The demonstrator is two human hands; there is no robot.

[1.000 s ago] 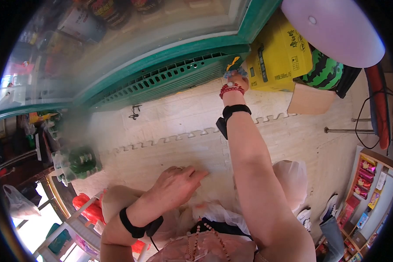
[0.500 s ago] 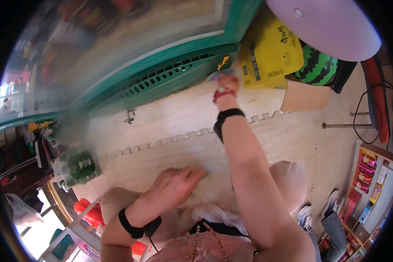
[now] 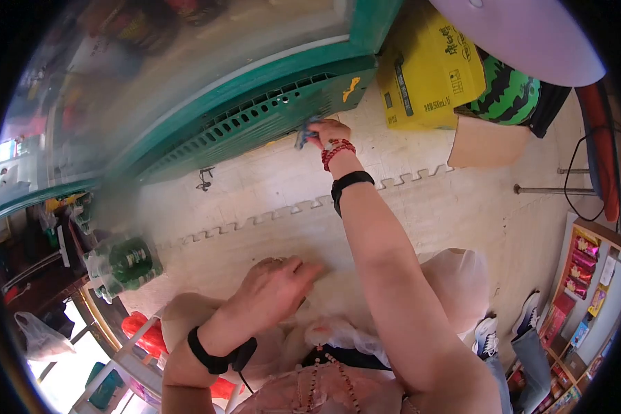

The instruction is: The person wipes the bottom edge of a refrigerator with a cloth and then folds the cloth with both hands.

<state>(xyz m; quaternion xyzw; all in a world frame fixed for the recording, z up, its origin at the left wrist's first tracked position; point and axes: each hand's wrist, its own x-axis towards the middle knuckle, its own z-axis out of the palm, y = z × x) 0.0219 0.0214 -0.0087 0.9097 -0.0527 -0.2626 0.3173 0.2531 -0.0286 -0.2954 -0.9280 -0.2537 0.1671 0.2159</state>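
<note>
My right hand [image 3: 330, 131], with red bead bracelets and a black wristband, is closed on a crumpled bluish cloth [image 3: 308, 132]. The cloth is against or just beside the lower slatted front of the green cabinet [image 3: 255, 117]; whether they touch is unclear. Nearer my body, my left hand [image 3: 276, 286] hangs over my lap above the pale floor mat [image 3: 255, 238], its fingers bent and partly blurred. Nothing shows in it. A dark band with a cable is on the left wrist.
A yellow carton [image 3: 431, 76], a watermelon-patterned ball [image 3: 507, 93] and a cardboard flap [image 3: 486, 143] stand right of the cabinet. Green bottles [image 3: 127, 262] are at left. Another person's shoes [image 3: 486, 337] and a snack shelf [image 3: 579, 283] are at lower right.
My right hand has moved left along the cabinet's base with the cloth. My left hand has stayed almost in place. The view has shifted slightly.
</note>
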